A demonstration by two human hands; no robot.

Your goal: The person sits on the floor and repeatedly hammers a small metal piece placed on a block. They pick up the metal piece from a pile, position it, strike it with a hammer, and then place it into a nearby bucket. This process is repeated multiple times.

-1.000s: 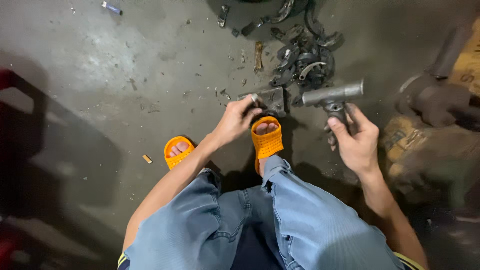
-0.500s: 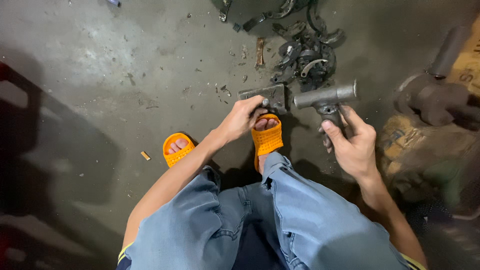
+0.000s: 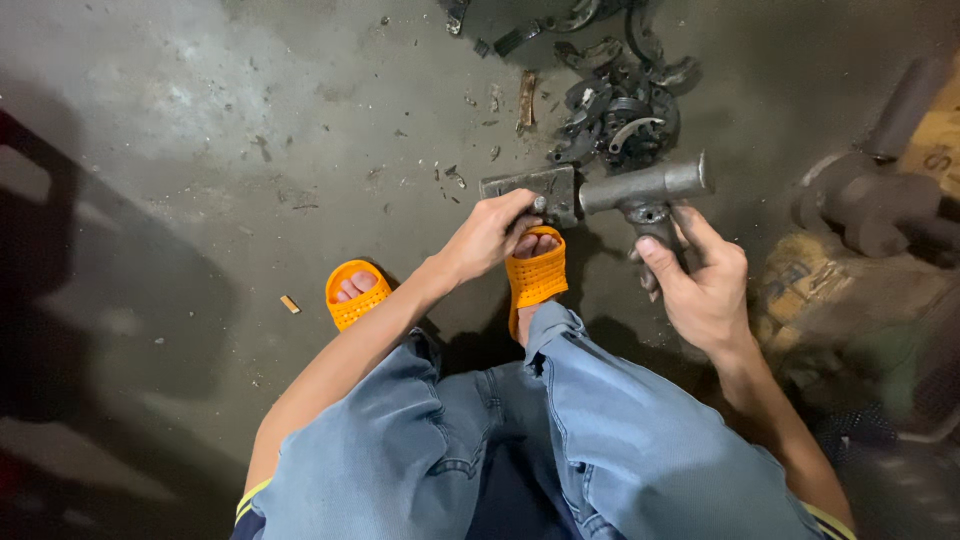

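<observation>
My left hand (image 3: 492, 232) grips a flat grey metal block (image 3: 530, 187) that rests on the concrete floor just ahead of my right foot. My right hand (image 3: 697, 280) is closed around the stem of a grey T-shaped metal part (image 3: 645, 190), holding it so the cross tube's left end sits against the block. I am seated, with blue jeans and orange sandals (image 3: 536, 275) in view below the hands.
A heap of dark curved metal parts (image 3: 620, 110) lies on the floor beyond the hands. Heavy dark machine pieces (image 3: 880, 200) and a worn sack (image 3: 810, 300) sit to the right. Small debris and a cigarette butt (image 3: 290, 304) dot the concrete floor (image 3: 200, 150).
The T-shaped part has moved left and closer to the metal block, until its end meets it. My left hand stays on the block.
</observation>
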